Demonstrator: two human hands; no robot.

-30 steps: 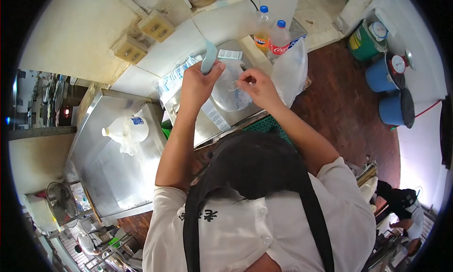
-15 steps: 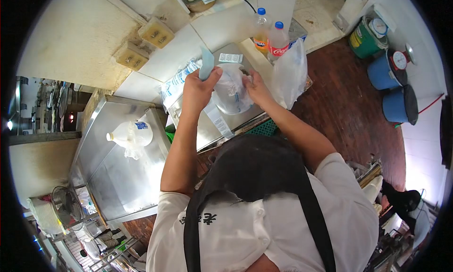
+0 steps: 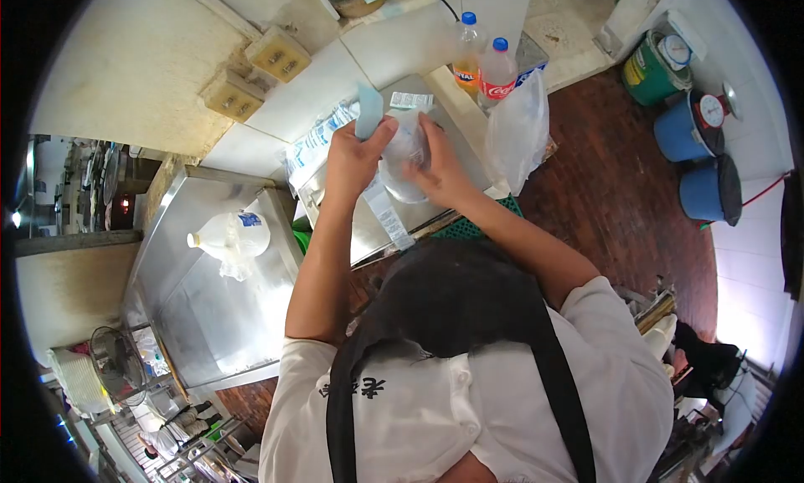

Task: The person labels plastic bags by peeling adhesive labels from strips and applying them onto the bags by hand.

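A pale blue paper strip stands up from my left hand, pinched between its thumb and fingers. Against that thumb lies a clear plastic bag wrapped around something round and whitish; its contents cannot be made out. My right hand rests on the bag's right side, fingers stretched and thumb spread away from them. Below the bag, a printed label strip hangs over the metal surface. Another printed label lies just beyond the bag.
Blue-printed plastic packaging lies left of my hands. To the right stand an orange drink bottle, a Coca-Cola bottle and a white plastic bag. A white jug lies on the steel counter. Buckets line the right wall.
My right hand has shifted from pinching the bag's upper right edge to lying spread over its right side. My left hand still holds the blue strip in about the same place.
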